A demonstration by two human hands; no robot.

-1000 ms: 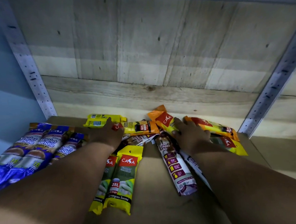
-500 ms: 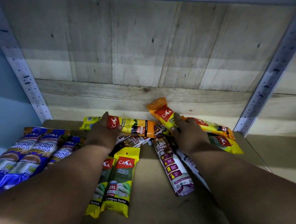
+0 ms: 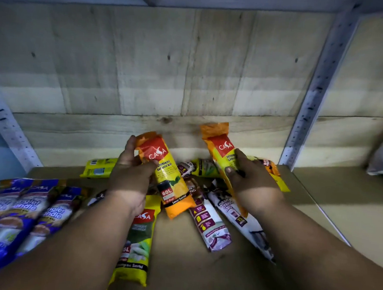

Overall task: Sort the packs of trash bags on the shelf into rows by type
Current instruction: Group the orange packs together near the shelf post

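Both orange packs have come up off the shelf [image 3: 179,256] since a second ago. At eleven o'clock of the pile, the left hand [image 3: 130,174] grips the orange 60L pack [image 3: 170,179], thumb across its front. At one o'clock, the right hand [image 3: 249,179] curls round a second orange pack [image 3: 219,148]. Risk, I judge: swinging either pack low could drag the loose drawstring packs [image 3: 206,219] askew. No containers show; blue packs [image 3: 20,210] already lie rowed at nine o'clock, and a yellow 25L pack [image 3: 137,247] lies at six.
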